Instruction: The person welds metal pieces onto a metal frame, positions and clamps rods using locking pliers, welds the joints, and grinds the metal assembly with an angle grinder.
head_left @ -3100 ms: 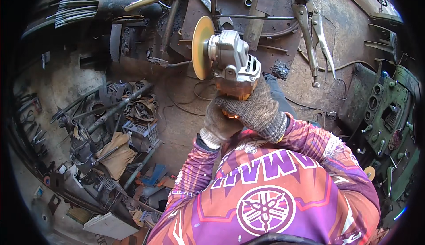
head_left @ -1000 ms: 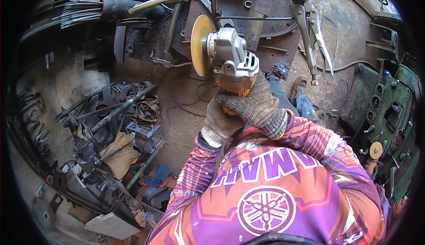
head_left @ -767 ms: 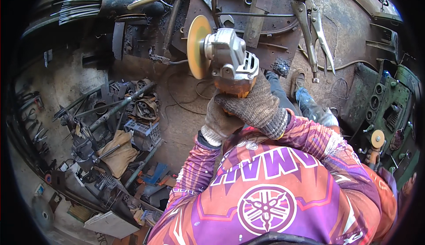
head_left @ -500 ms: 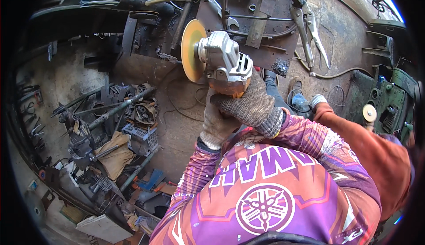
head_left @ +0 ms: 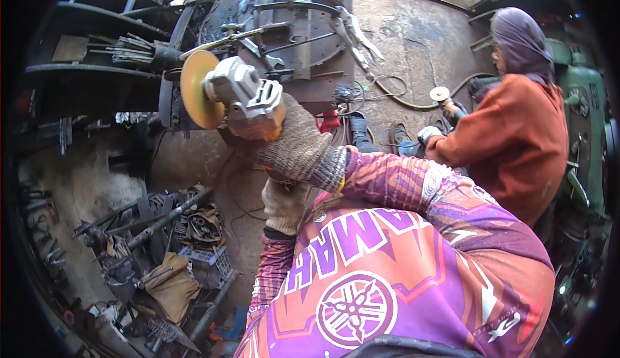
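Observation:
An angle grinder [head_left: 244,99] with a silver gear head and an orange-brown body is held up before my chest. Its yellowish disc [head_left: 201,90] stands nearly upright on the left side. My right hand [head_left: 298,143], in a grey-brown knit glove, is closed round the body just behind the gear head. Lower down, my left hand [head_left: 282,204], in a paler glove, is closed on the rear part of the grinder. My right hand and the tool hide most of its fingers. The disc appears apart from the metal table [head_left: 323,93] beyond it.
Locking pliers [head_left: 354,35], a wrench [head_left: 261,54] and a curved metal frame lie on the table. Thin rods [head_left: 132,49] stick out of a tube at left. A co-worker [head_left: 510,132] sits at right with another disc tool [head_left: 440,95]. Cables trail on the floor; a scrap-laden rack [head_left: 171,280] stands lower left.
The view has swung toward the right, bringing the co-worker's head and body into sight. In the picture, the grinder and both hands sit further left. Both hands still hold the grinder.

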`<state>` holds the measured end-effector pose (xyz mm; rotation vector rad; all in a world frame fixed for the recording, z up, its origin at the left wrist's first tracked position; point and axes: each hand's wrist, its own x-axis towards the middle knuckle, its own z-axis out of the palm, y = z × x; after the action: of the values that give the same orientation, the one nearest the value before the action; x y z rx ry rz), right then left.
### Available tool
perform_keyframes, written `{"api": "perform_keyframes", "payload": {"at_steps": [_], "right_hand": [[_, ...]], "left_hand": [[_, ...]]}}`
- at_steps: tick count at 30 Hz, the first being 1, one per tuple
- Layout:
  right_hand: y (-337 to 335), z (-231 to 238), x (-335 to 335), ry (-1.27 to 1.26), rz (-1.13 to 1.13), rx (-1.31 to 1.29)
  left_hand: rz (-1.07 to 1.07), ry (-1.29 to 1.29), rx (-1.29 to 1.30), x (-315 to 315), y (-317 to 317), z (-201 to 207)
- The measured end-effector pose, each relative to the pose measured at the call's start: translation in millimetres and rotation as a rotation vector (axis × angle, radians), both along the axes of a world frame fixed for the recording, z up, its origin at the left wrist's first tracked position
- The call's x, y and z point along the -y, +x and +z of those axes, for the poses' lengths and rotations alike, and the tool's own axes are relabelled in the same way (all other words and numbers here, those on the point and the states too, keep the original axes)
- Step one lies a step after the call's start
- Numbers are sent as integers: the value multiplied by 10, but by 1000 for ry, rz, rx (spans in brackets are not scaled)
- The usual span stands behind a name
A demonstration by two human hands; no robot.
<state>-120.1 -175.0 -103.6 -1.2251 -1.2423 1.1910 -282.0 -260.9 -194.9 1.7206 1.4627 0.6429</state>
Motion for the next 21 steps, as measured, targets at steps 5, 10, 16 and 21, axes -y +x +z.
{"api": "perform_keyframes", "payload": {"at_steps": [5, 10, 16, 21], "right_hand": [[42, -20, -24, 137, -66, -109], [234, 127, 100, 75, -101, -177], [642, 237, 119, -5, -25, -553], [1145, 212, 3, 61, -34, -711]], "left_hand": [[-59, -63, 54, -120, 77, 105], [-116, -377, 299, -214, -26, 134], [-467, -693, 374, -587, 332, 647], [-584, -865, 548, -615, 747, 711]]}}
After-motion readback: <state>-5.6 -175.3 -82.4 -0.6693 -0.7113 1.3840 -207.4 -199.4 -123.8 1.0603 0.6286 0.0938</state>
